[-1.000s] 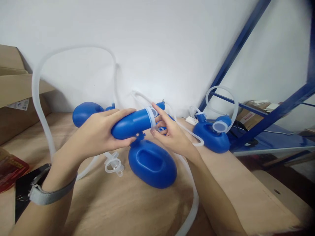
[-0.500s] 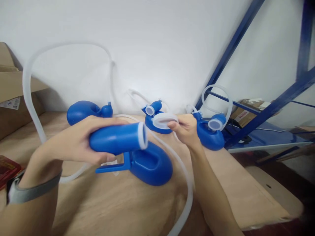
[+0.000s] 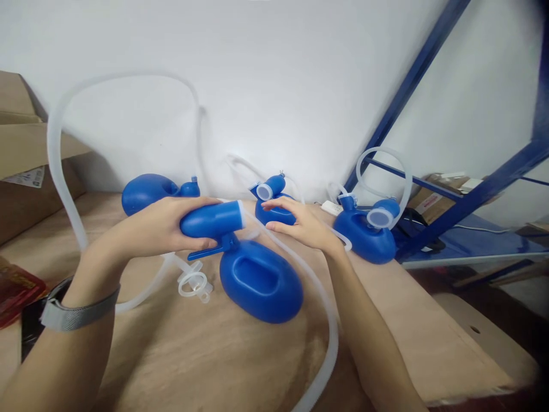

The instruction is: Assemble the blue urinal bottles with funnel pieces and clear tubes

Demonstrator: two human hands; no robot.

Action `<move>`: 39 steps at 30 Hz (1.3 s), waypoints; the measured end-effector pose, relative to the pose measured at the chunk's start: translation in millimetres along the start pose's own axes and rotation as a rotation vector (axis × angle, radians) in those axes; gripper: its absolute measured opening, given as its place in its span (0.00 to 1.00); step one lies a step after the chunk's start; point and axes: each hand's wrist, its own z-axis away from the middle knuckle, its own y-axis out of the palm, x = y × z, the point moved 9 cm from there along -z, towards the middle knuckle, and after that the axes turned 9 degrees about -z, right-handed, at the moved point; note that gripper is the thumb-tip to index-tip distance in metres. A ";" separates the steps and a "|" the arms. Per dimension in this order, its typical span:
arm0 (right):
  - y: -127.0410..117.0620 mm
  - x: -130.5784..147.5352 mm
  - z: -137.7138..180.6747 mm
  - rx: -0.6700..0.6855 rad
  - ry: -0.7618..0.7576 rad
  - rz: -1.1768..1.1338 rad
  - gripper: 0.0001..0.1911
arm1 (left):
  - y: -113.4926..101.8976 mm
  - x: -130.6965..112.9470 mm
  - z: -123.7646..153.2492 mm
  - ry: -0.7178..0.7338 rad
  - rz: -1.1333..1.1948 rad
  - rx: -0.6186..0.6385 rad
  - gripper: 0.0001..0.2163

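While the left hand (image 3: 160, 229) wraps its fingers around the neck (image 3: 212, 219) of a blue bottle (image 3: 257, 280), the bottle's oval body rests on the wooden table (image 3: 223, 355), with its white-rimmed mouth pointing right. The right hand (image 3: 300, 226) lies just past that mouth, fingers loosely spread and half open, resting on a second bottle (image 3: 274, 213) behind; whether it holds anything is unclear. A white hose (image 3: 328, 320) runs from near the mouth, under the right wrist and down the table. A clear fitting (image 3: 193, 283) lies below the left hand. Two more bottles sit at the back: left (image 3: 148, 191), and right (image 3: 366, 234) beside a blue rack (image 3: 472, 197).
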 end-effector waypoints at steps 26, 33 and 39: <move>-8.8 12.0 4.6 -0.070 -0.259 -0.645 0.19 | -13.3 20.6 23.3 0.008 0.137 0.127 0.39; 41.5 -94.9 -5.3 0.092 0.257 -0.237 0.16 | 37.4 94.4 10.7 -0.365 -0.081 0.323 0.37; 88.8 -143.5 -3.4 0.116 0.367 -0.105 0.14 | 71.6 89.7 -11.8 -0.334 -0.181 0.332 0.41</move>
